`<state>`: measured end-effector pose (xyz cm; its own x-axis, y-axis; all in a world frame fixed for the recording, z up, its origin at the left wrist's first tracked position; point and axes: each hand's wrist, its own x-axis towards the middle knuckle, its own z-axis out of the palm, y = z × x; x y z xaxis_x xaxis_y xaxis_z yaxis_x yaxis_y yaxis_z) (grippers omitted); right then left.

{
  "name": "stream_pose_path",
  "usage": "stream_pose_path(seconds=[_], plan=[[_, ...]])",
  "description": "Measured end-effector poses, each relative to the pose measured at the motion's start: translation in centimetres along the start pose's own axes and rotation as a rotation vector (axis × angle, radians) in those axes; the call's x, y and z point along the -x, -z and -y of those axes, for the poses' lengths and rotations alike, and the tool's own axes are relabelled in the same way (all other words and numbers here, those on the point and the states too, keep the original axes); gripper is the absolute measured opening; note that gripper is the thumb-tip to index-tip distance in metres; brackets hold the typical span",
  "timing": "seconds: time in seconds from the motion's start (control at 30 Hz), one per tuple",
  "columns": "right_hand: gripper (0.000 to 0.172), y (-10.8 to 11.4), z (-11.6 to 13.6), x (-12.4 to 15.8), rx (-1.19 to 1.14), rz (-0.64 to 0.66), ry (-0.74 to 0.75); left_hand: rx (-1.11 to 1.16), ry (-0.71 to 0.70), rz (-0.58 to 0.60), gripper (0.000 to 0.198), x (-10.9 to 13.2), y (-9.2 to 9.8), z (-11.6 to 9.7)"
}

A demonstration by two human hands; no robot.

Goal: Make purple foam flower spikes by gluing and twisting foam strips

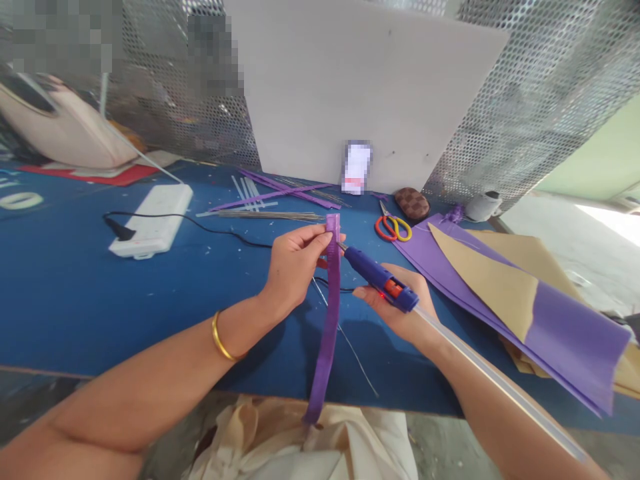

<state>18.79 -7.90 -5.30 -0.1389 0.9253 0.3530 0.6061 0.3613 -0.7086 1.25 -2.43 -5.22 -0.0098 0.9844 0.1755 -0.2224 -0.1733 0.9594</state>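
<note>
Pinched near its top end by my left hand (pixel 295 263), a purple strip (pixel 330 320) hangs down over the table edge to my lap. My right hand (pixel 400 300) is wrapped round a blue hot glue gun (pixel 375 270), whose metal nozzle points at the upper part of the strip. A small red light glows on the gun, and a long clear glue stick (pixel 490 373) runs out of its back along my forearm. Behind the strip a thin wire (pixel 357 357) slants down to the right; whether my left hand also holds it I cannot tell.
On the blue table (pixel 225 280) lie a white power strip (pixel 155 220) with a black cord, thin wires (pixel 270 215), purple strips (pixel 270 197) and red-and-yellow scissors (pixel 393 227). Purple sheets (pixel 570 333) and brown paper (pixel 490 280) cover the right. A phone (pixel 357 167) leans against the white board (pixel 370 87).
</note>
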Motion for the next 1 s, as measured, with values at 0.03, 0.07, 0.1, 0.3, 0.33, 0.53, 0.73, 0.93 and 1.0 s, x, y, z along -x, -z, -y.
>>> stream_pose_path(seconds=[0.03,0.07,0.1,0.3,0.33,0.53,0.73,0.93,1.0], plan=[[0.042,0.01,0.03,0.0,-0.003,0.004,-0.002,0.002,0.002,-0.001,0.018,-0.02,0.0,0.0],[0.042,0.02,0.07,0.01,-0.005,0.008,-0.005,0.005,0.006,-0.004,0.018,-0.04,0.0,0.0],[0.043,0.03,0.1,0.02,-0.005,0.012,-0.007,0.007,0.009,-0.008,0.017,-0.05,0.0,-0.01],[0.045,0.06,0.15,0.06,0.025,0.032,-0.021,0.003,0.05,-0.044,0.018,-0.11,0.01,-0.23],[0.045,0.03,0.13,0.06,0.028,0.039,-0.022,0.005,0.061,-0.047,0.018,-0.13,0.0,-0.27],[0.047,-0.16,-0.03,0.0,0.071,0.046,0.041,0.02,0.121,-0.04,0.019,-0.23,-0.15,-0.43],[0.045,-0.1,-0.11,-0.06,0.136,0.035,0.134,0.032,0.139,-0.034,0.02,-0.2,-0.17,-0.51],[0.044,-0.02,-0.18,0.08,0.207,0.001,0.151,0.055,0.141,-0.028,0.02,-0.27,-0.06,-0.38],[0.043,0.0,-0.24,0.02,0.238,-0.027,0.157,0.072,0.153,-0.035,0.019,-0.32,-0.07,-0.42]])
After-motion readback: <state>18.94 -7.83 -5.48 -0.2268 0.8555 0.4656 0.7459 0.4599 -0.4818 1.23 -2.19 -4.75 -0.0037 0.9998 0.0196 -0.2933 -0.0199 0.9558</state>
